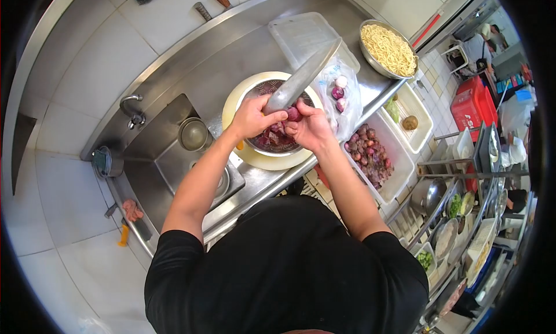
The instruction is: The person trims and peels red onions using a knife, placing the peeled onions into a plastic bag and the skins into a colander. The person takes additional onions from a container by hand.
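Note:
My left hand [253,118] is closed round a large knife [307,73], whose broad blade slants up and to the right. A bit of yellow shows just below this hand. Facing it, my right hand [313,127] grips a small red onion [294,113] close to the base of the blade. Both hands are over a metal colander [271,87] with dark red onion skins [272,139] in it. The colander rests on a round cream-coloured board [234,102]. Beside it, several peeled onions [338,92] lie on a clear plastic bag [351,111].
A white bin [402,186] of red onions stands at the right, by another white tray [425,111]. A bowl of noodles [387,47] sits at the counter's far corner. The sink [165,160] with its tap [134,111] lies left. Loaded racks [463,175] stand further right.

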Motion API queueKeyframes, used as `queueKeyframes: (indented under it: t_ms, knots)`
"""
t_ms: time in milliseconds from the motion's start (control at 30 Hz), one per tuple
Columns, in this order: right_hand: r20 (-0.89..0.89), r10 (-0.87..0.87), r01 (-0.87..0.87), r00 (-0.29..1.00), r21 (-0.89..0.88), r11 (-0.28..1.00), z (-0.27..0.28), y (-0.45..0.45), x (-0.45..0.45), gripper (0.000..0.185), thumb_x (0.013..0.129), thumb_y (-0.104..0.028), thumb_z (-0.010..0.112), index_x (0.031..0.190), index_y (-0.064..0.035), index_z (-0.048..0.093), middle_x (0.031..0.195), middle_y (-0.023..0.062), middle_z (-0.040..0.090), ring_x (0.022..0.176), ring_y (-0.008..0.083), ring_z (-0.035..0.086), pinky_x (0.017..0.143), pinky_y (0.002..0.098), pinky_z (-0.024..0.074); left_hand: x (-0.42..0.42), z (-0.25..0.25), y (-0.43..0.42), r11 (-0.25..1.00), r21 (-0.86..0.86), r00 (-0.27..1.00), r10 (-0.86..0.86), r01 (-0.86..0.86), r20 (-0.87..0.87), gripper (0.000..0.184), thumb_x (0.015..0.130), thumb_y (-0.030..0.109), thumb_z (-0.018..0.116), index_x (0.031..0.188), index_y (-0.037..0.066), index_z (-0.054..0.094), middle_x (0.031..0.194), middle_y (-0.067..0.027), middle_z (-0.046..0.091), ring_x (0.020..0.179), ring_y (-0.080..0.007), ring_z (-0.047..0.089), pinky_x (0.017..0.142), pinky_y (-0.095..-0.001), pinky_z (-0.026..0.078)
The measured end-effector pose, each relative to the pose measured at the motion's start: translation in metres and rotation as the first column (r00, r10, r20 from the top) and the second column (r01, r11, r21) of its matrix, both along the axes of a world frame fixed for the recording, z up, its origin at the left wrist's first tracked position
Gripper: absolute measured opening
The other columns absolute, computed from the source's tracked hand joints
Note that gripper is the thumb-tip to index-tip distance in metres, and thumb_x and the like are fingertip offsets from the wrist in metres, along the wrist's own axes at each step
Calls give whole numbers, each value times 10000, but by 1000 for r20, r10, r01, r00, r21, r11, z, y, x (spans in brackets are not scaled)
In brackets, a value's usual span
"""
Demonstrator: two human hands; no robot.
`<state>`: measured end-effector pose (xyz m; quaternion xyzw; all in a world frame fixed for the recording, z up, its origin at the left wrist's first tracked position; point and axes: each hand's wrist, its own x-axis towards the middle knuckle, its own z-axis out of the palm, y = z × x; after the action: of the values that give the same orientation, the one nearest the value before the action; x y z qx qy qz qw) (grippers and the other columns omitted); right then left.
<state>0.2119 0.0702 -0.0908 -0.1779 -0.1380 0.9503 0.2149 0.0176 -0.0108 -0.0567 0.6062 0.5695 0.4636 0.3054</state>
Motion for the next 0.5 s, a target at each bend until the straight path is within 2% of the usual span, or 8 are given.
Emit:
queueKeyframes:
  t_ms: [33,100,167,233,267,400,433,500]
  knots:
    - [-25,-21,21,999,6,1000,-8,1,-1,292,1060,-287,502,1206,-52,596,942,79,656,703,220,574,691,372,492,1,-2,-3,999,-28,999,-33,32,-44,442,804,423,831,996,39,724,699,-108,684,618,-203,642,626,-346,502]
    - [137,-145,153,980,-48,987,-11,4,-10,275,1070,-259,473,1237,-70,582,1018,79,671,744,234,611,786,415,550,0,-6,-10,992,-86,987,-101,91,-128,439,810,415,828,1021,43,728,715,-106,698,640,-200,661,646,-336,517]
    - [336,-305,322,891,3,947,21,-2,-17,282,1071,-280,483,1237,-78,586,1045,78,675,753,236,616,817,429,563,4,6,-16,995,-86,998,-57,57,2,430,812,415,832,1013,49,727,748,-91,711,648,-194,658,659,-326,523]
    - [234,-249,250,940,30,968,4,9,-5,329,1053,-354,531,1208,-69,589,1059,103,676,763,226,613,764,387,549,-3,0,-17,999,-38,999,33,-32,19,439,811,416,836,1005,38,724,741,-86,710,643,-198,658,653,-331,522]
    - [183,-191,187,965,35,982,-6,18,7,340,1047,-370,543,1197,-69,590,1063,113,674,765,226,612,755,377,544,-11,-7,-14,993,-69,995,98,-96,20,530,746,474,871,937,11,697,722,-104,699,642,-221,663,652,-356,523]
    - [168,-154,171,974,-93,981,-7,30,25,376,1013,-406,604,1162,-63,567,1015,143,651,763,230,601,719,340,522,-34,-14,-12,951,-128,916,226,-280,-331,693,604,595,907,789,5,592,732,-149,686,661,-253,667,657,-397,513]
    - [166,-154,178,974,-143,974,-9,33,31,386,1008,-409,614,1162,-60,561,1002,143,647,762,232,600,719,339,523,-37,-18,-12,937,-167,908,234,-305,-348,650,634,554,906,842,9,620,742,-132,692,674,-235,673,658,-384,517]
    - [214,-282,293,935,-22,956,-13,38,47,381,990,-361,656,1173,-43,553,984,127,636,788,232,603,720,336,526,-39,-22,-15,903,-243,890,246,-354,-383,570,693,472,905,949,17,676,762,-97,703,699,-198,685,662,-358,525]
